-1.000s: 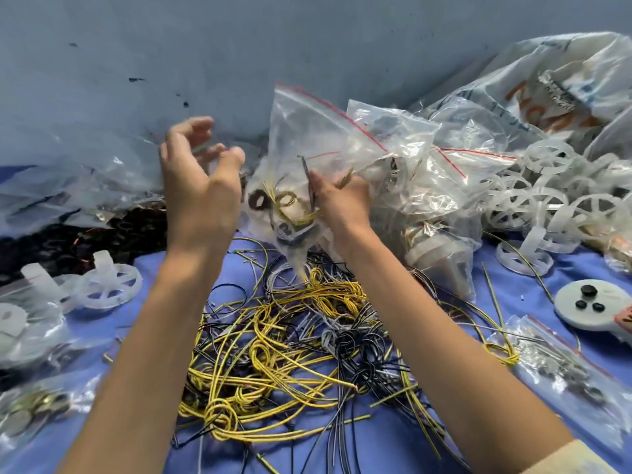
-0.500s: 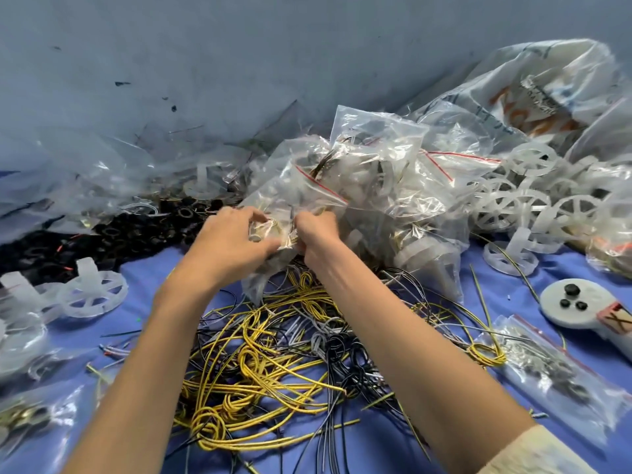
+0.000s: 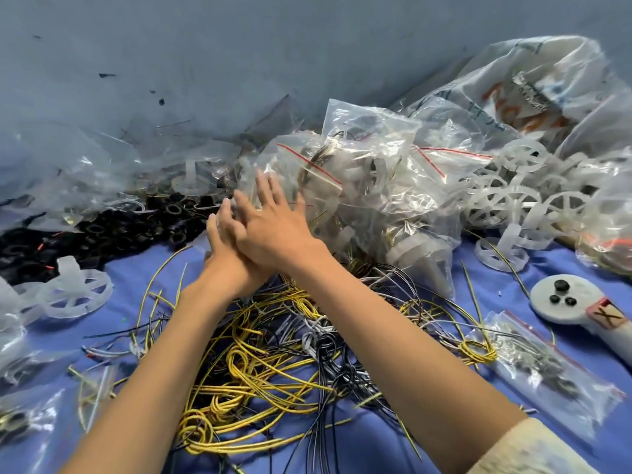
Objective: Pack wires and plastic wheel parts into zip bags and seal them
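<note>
Small packing workshop, by the look of it. Blue-covered worktop (image 3: pixel 136 261) set against a bare grey wall (image 3: pixel 239 46). Bulk stock all round:
- loose wires (image 3: pixel 239 371) heaped under my forearms
- filled zip bags (image 3: pixel 369 172) piled just beyond my right hand (image 3: pixel 273 230)
- plastic wheel parts (image 3: pixel 506 200) heaped further right
- black rings (image 3: pixel 102 234) strewn off my left hand (image 3: pixel 222 248)

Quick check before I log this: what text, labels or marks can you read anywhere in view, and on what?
"X": black cross on the red-edged tag stuck to the white controller.
Big printed sack, far right: orange lettering and a line of dark print, both too blurred to read.
Zip bags: red seal stripes only, no readable text.
</note>
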